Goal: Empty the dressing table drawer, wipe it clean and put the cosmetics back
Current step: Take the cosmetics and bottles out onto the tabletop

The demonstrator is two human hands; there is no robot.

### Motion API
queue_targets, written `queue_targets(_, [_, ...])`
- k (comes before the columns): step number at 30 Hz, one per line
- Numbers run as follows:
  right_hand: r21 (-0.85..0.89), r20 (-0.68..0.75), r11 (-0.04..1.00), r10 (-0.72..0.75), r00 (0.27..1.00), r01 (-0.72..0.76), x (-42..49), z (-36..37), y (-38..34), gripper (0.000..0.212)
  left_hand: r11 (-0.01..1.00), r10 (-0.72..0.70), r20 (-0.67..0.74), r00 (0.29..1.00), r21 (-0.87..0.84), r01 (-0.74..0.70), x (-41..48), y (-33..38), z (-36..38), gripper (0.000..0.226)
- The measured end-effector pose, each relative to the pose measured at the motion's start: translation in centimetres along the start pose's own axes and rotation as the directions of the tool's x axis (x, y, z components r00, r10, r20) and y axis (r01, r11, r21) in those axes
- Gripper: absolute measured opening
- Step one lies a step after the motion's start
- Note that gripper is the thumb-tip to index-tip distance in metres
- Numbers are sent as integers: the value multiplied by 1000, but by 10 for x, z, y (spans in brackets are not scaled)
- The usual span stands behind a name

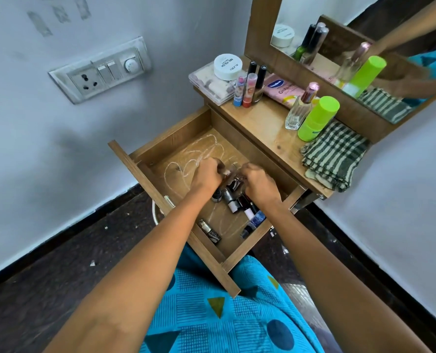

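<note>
The wooden drawer (176,138) is pulled out over my lap, with white powdery streaks on its floor. Both hands are inside it. My left hand (206,174) is closed around a small item with a pale tip. My right hand (259,183) is closed over a cluster of small cosmetics (233,200) in the drawer's middle; what it grips is hidden. A blue nail polish bottle (257,219) and a silver-and-black tube (210,231) lie near the drawer front.
The tabletop (262,123) carries a clear box (209,82) with a white jar (227,66) on it, lip balms (245,89), a pink tube (283,91), a glass perfume bottle (298,110), a green bottle (318,118) and a folded checked cloth (334,156). A mirror (339,34) stands behind. The wall is at left.
</note>
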State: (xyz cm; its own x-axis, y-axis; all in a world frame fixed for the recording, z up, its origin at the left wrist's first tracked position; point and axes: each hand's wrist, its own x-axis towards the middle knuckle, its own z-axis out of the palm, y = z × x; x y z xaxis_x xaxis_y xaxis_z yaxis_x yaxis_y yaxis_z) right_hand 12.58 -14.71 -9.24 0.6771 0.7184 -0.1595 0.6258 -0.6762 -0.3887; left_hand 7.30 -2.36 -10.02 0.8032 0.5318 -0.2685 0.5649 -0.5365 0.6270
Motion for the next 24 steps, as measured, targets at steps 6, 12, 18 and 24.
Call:
queue_targets(6, [-109,49,992,-51,998,56,7,2,2,46,994,-107,53,993,19,106,10,2,2,9])
queue_targets(12, [-205,64,972,-108,992,119,11,-3,-1,42,985,-153,99,983,94,144,17,5,0,10])
queue_targets(18, [-246,57,958,-140,988,150,18,0,2,47,971,-135,133,982,214,104,17,10,-1,15])
queue_targets(24, [-279,74,951,-121,990,137,19,0,0,60,979,-132,137,982,174,108,13,11,-7,16])
